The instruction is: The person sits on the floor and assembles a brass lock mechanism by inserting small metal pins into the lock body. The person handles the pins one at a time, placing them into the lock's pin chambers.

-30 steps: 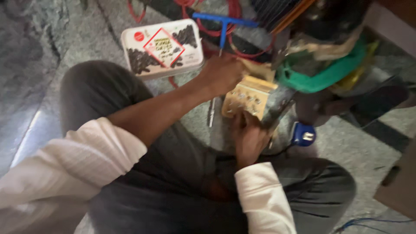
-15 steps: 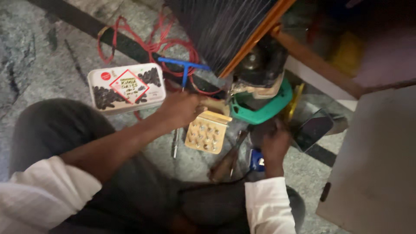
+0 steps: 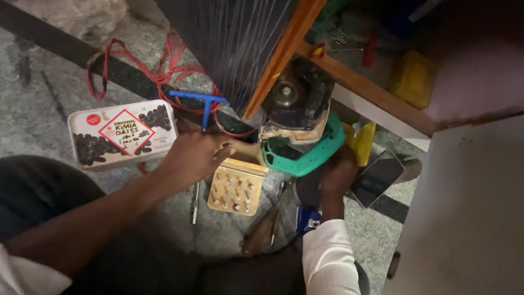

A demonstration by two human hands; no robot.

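On the speckled stone floor [image 3: 43, 109], the tan wooden block studded with metal pegs [image 3: 236, 188] is gripped at its upper edge by the left hand [image 3: 194, 155] — the right hand [image 3: 334, 177] is closed around the green plastic ring [image 3: 305, 155] beneath the dark round motor [image 3: 297, 98] — with a white rectangular tin [image 3: 123, 134] lying just left.

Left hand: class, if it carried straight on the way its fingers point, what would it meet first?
The left hand points right, toward the motor assembly. It would probably first meet the green band at the base of the dark motor, just above the wooden block of bits; depth is unclear.
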